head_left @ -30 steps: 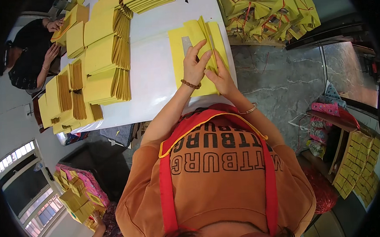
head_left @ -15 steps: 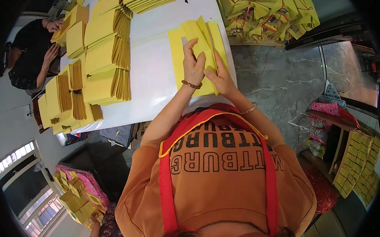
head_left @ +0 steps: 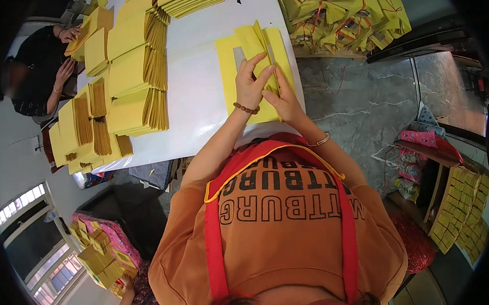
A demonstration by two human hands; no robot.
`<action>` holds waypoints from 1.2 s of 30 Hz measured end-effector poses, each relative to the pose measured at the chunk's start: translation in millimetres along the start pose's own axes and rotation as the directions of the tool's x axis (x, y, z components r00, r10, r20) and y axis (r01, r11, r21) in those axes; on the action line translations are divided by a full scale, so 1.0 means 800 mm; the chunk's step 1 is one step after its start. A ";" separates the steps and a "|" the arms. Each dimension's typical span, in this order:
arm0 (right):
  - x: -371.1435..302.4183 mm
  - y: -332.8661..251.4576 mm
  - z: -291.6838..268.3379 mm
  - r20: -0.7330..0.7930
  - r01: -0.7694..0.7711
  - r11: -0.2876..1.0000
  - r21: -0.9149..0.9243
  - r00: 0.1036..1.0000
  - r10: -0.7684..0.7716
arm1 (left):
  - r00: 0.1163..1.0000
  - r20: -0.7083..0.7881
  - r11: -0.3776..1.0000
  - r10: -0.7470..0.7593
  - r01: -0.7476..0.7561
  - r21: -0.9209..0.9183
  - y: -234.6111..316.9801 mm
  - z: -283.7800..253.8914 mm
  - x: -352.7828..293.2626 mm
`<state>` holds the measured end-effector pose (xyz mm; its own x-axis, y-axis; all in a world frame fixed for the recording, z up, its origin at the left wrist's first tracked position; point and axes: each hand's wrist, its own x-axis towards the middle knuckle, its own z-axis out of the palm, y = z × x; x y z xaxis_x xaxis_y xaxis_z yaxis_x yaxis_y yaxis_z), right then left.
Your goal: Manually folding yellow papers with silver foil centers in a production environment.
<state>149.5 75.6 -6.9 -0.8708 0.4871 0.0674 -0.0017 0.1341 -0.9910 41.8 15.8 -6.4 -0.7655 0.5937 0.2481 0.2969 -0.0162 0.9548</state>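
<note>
Upper centre of the frame, your left hand and right hand meet on the yellow sheets at the white worktop's near edge, fingers pinching a folded sheet between them. Yellow stacks fill the upper left, by another person's hands
</note>
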 end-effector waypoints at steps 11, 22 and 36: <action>0.003 0.008 -0.001 0.015 -0.029 0.998 0.054 1.000 0.028 | 0.971 -0.238 0.973 0.034 -0.086 -0.214 0.007 0.012 0.002; 0.000 -0.016 0.001 -0.015 -0.064 0.997 0.044 0.998 0.064 | 0.997 -0.073 0.984 -0.013 0.000 -0.177 0.002 0.006 -0.001; 0.001 -0.020 0.000 -0.071 -0.161 0.961 0.225 0.981 0.181 | 0.992 0.099 0.996 -0.080 0.077 0.033 0.010 -0.008 -0.001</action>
<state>148.7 73.7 8.6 -0.8193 0.5636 -0.1051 0.0278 -0.1439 -0.9892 41.3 9.8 2.0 -0.7265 0.6698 0.1535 0.2558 0.0563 0.9651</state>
